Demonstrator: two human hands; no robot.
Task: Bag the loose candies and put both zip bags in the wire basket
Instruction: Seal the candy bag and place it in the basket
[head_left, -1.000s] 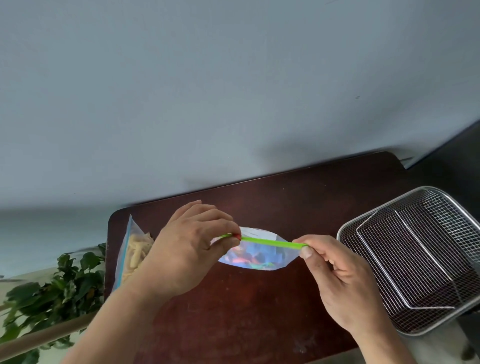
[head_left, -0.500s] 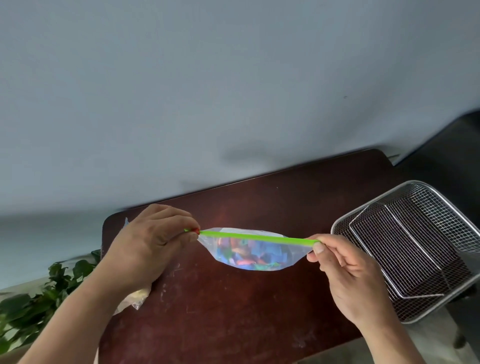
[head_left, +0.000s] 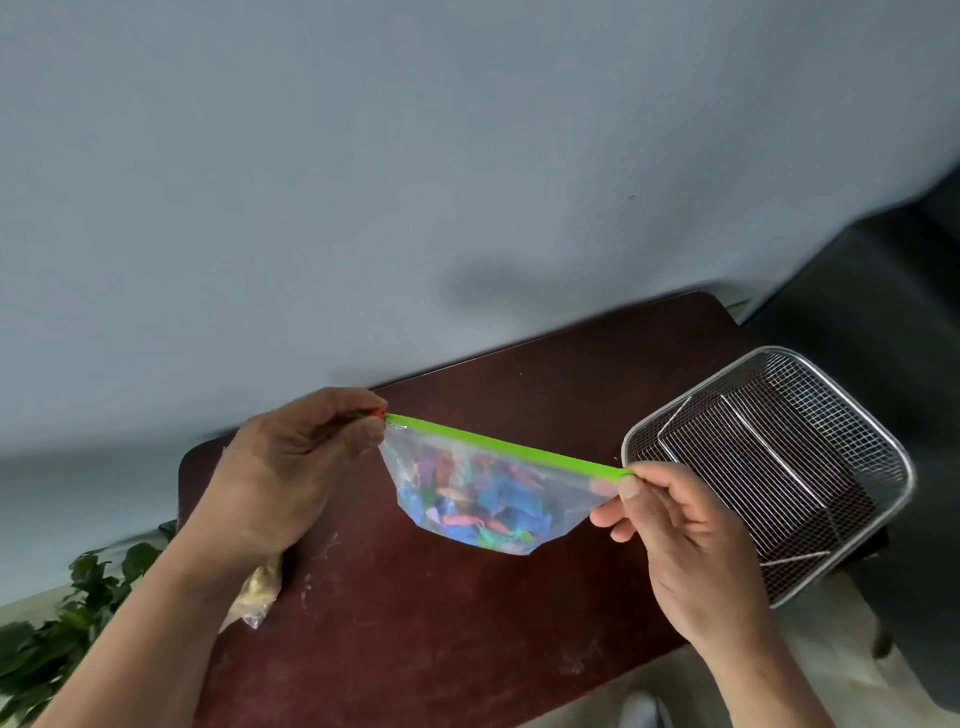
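hands hold the candy zip bag above the dark table. left hand pinches the red slider end of the green zip strip, right hand pinches the other end. wire basket stands at right, second bag lies under the left forearm.

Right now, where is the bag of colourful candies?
The candy bag hangs in mid-air above the brown table, stretched by its green zip strip between the left hand and the right hand, just left of the wire basket.
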